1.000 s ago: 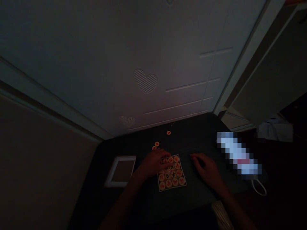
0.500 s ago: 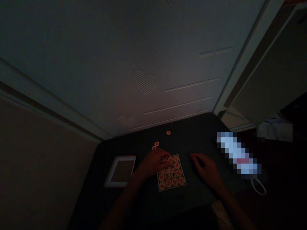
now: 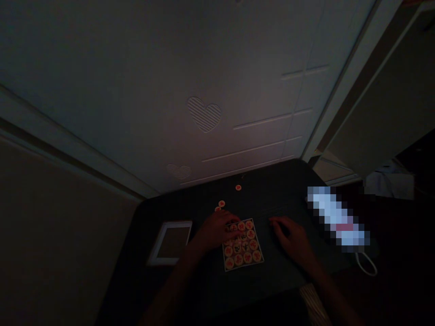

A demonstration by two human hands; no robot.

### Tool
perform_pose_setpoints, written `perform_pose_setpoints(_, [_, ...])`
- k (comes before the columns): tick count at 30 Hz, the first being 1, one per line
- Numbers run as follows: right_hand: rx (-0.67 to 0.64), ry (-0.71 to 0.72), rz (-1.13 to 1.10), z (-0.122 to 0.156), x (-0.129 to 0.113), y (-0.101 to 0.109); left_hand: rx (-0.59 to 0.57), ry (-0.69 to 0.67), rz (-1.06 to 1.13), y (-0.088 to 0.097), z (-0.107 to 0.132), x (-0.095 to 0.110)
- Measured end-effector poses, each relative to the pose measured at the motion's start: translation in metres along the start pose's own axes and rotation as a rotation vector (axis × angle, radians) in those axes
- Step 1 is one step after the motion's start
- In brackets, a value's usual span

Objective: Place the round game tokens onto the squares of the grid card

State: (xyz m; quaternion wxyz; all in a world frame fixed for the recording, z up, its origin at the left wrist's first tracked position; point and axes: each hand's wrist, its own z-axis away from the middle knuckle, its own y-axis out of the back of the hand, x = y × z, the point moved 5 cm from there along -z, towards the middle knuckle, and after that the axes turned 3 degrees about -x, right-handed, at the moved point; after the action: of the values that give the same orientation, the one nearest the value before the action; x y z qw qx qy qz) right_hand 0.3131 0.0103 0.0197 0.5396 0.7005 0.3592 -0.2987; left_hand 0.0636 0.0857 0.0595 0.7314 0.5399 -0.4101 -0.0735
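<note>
A square box (image 3: 244,267) holds rows of round Chinese chess pieces, most with red characters and a few in the middle with black ones. My left hand (image 3: 215,230) lies over the box's upper left corner, its thumb and fingers around a Chinese chess piece (image 3: 233,227) there. That hand hides part of the box's left side. To the right of the box, my right hand (image 3: 292,239) rests on the dark table with its fingers curled; nothing shows in it. Two loose pieces (image 3: 222,203) lie just beyond my left hand, and another piece (image 3: 238,187) lies farther back.
A white-rimmed box lid (image 3: 185,226) lies left of my left forearm. At the right table edge is a blurred-out bright object (image 3: 340,219) with a white cord loop (image 3: 369,267). A pale panel with embossed hearts (image 3: 204,114) stands behind the table (image 3: 272,181). The light is dim.
The left fingers have shifted slightly over the pieces at the box's upper left. My right hand and the loose pieces have stayed in place.
</note>
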Motion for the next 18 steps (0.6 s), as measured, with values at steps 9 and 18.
perform_pose_setpoints(9, [-0.002, -0.007, 0.0, 0.0006, 0.0003, -0.0003, -0.01, 0.005, -0.001, -0.0005, 0.0032, -0.0038])
perform_pose_setpoints(18, [0.003, -0.008, 0.002, 0.0008, -0.0007, 0.0005, 0.003, 0.025, 0.036, 0.0025, 0.0044, -0.0008])
